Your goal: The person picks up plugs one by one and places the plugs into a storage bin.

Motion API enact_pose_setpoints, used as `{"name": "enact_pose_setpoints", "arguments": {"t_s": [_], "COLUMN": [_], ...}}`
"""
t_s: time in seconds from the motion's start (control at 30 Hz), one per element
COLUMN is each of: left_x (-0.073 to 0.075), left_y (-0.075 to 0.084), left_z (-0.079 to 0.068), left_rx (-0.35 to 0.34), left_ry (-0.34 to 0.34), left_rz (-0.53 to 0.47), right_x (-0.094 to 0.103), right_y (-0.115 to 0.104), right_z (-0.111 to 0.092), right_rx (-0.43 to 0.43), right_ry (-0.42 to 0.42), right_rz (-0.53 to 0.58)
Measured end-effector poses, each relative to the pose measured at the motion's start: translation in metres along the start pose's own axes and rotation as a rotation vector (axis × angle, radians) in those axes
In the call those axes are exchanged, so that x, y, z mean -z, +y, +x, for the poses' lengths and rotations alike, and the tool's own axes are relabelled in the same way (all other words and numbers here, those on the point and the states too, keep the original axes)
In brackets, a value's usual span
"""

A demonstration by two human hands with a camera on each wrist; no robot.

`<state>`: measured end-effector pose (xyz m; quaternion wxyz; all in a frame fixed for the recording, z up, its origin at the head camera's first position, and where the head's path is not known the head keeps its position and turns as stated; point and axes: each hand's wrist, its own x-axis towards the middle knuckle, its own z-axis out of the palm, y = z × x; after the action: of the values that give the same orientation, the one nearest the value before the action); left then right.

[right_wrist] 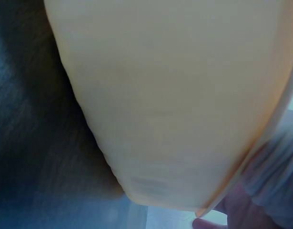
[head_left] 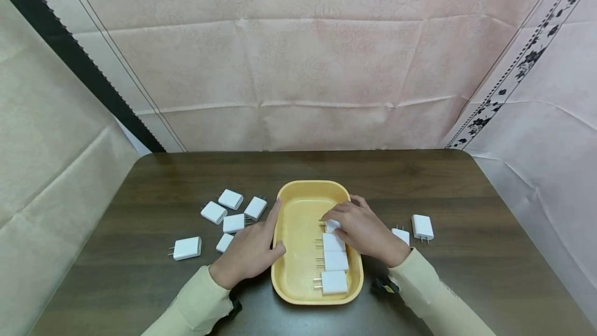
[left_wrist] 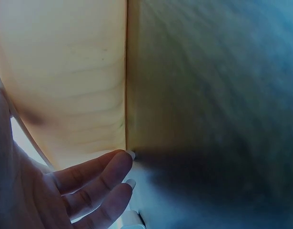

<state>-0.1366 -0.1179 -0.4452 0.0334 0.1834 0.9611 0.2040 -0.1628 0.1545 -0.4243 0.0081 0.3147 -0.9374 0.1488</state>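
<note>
My left hand [head_left: 249,254] rests at the left side of a yellow tray [head_left: 294,296]. Its index finger lies straight along the rim and the thumb reaches over it; in the left wrist view, the other fingers [left_wrist: 98,183] extend beside the tray's outer wall. Inside the tray, my right hand [head_left: 361,229] pinches a white plug-in charger [head_left: 332,225], partly hidden by the fingers. Toward me from it, more white chargers line the right side in a column: one [head_left: 333,242], another [head_left: 336,261] and the nearest [head_left: 334,282]. Their prongs point left.
Several loose white chargers [head_left: 230,199] lie left of the tray, with one [head_left: 187,248] farther left. On the right are a charger [head_left: 422,226] and another [head_left: 401,235] partly behind my right wrist. The brown table [head_left: 186,175] meets cloth hangings [head_left: 326,82] at the back.
</note>
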Motion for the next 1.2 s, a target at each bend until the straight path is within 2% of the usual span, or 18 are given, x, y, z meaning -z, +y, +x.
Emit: {"name": "enact_pose_setpoints", "arguments": {"t_s": [0.2, 0.47, 1.2], "left_x": [0.0002, 0.0000, 0.0011], "left_y": [0.0003, 0.0002, -0.0003], "left_z": [0.0002, -0.0001, -0.0004], "left_rx": [0.000, 0.000, 0.004], "left_ry": [0.000, -0.002, -0.007], "left_rz": [0.003, 0.000, -0.013], "right_x": [0.0009, 0.0003, 0.0019], "right_y": [0.0009, 0.0024, 0.0002], "right_z": [0.0004, 0.0019, 0.0006], "right_rx": [0.007, 0.049, 0.066], "right_ry": [-0.036, -0.042, -0.066], "right_rz": [0.009, 0.002, -0.065]}}
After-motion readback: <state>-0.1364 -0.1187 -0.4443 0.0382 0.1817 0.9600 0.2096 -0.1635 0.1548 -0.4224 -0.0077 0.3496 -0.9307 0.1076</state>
